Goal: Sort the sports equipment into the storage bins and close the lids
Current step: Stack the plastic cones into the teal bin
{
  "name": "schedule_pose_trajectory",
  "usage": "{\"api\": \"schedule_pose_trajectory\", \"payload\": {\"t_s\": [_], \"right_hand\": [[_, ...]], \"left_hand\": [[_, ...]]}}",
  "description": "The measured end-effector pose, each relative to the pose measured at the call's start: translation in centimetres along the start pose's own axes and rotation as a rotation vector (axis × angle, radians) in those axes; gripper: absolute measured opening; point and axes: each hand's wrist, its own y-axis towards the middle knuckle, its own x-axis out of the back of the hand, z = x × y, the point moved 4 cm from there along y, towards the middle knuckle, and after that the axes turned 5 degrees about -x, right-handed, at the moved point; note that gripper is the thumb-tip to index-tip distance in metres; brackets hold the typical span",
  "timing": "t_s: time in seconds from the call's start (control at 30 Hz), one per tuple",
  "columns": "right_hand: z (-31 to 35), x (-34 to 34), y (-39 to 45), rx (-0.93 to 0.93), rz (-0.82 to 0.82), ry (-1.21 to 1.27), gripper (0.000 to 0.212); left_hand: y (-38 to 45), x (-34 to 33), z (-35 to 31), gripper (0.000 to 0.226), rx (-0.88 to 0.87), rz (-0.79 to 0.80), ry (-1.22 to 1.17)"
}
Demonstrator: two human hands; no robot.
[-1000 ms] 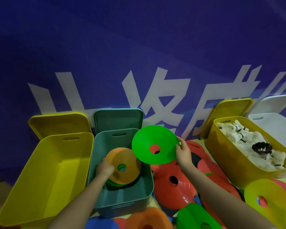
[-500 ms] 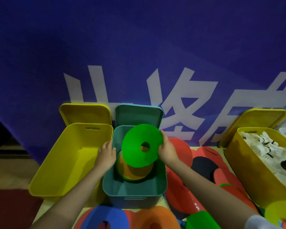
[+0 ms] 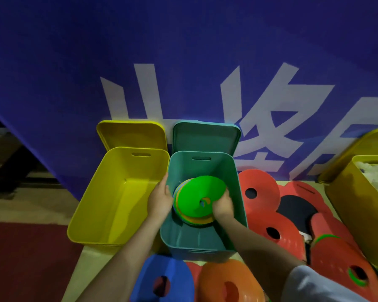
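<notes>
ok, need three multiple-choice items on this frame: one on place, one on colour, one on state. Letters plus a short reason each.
1. Where is the green disc cone?
A. in the teal bin
B. in the left yellow bin
C. on the floor

2. What colour is the cone nearest the left forearm, bottom of frame?
A. white
B. blue
C. black

3. The teal bin's lid is:
A. shut on the bin
B. off, leaning behind the bin
C. in the right hand

Answers: 1 A, it tops the stack inside the teal walls. 2 B, the blue cone lies there. 3 B, the bin is open and the lid stands at the banner.
</notes>
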Motion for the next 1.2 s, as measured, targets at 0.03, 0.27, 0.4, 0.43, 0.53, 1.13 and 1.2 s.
{"api": "schedule_pose_trajectory", "payload": {"t_s": [0.03, 0.27, 0.4, 0.43, 0.53, 1.13, 1.2], "right_hand": [[-0.6, -0.6, 0.6, -0.031, 0.056, -0.092, 0.048], [2.2, 2.3, -1.6, 0.187, 0.186, -0.324, 0.038], [2.8, 9.8, -2.3, 0.438, 0.119, 0.053, 0.032], [2.3, 12.5, -1.9, 0.446, 0.072, 0.130, 0.030], [-1.0, 20.3, 0.6, 0.341, -0.125, 0.189, 0.026], [-17.0, 19.7, 4.2, -0.090, 0.066, -0.544, 0.103], [-17.0, 20.5, 5.3, -0.063, 0.080, -0.503, 0.098]], "left_hand": [[0.0, 0.0, -0.1, 0.047, 0.003, 0.002, 0.007], [-0.6, 0.7, -1.6, 0.038, -0.174, -0.079, 0.269], [-1.4, -0.3, -7.4, 0.032, -0.395, -0.102, 0.167], [-1.5, -1.0, -9.5, 0.031, -0.425, -0.092, 0.108], [-2.0, -4.6, -16.0, 0.035, -0.483, -0.005, -0.073], [3.2, -24.8, -16.2, 0.055, -0.032, 0.453, 0.470], [4.1, -25.2, -15.1, 0.058, 0.023, 0.439, 0.478]]}}
